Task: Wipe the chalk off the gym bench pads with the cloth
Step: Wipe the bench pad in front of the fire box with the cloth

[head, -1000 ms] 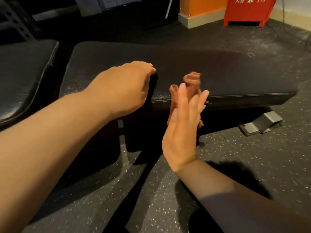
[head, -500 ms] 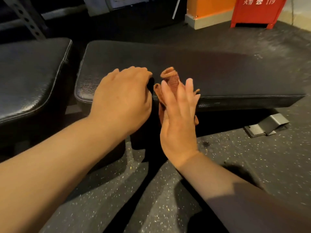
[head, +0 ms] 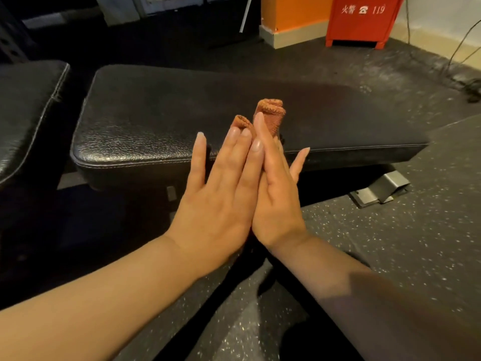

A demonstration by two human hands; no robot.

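Floor: dark speckled rubber gym flooring (head: 416,243), with a red fire cabinet (head: 364,19) against the back wall.
Bench pad: a long black pad (head: 156,113) with a grained skin lies across the view, beyond the hands; a second pad (head: 26,105) sits to its left across a gap. No chalk can be made out in this light.
Cloth: an orange-brown cloth (head: 270,115) is bunched upright between the two palms, its rolled ends poking out above the fingertips, in front of the pad's near edge.
Left hand: the left hand (head: 216,204) is flat with straight fingers, pressing the cloth from its side.
Right hand: the right hand (head: 276,204) is likewise flat, palm against the cloth, thumb spread outward.
Handling: the cloth looks light, soft and limp, so it would crumple and slip out unless squeezed.
Where to hold: probably best gathered into one palm as a wad, leaving a broad face free to rub the pad.
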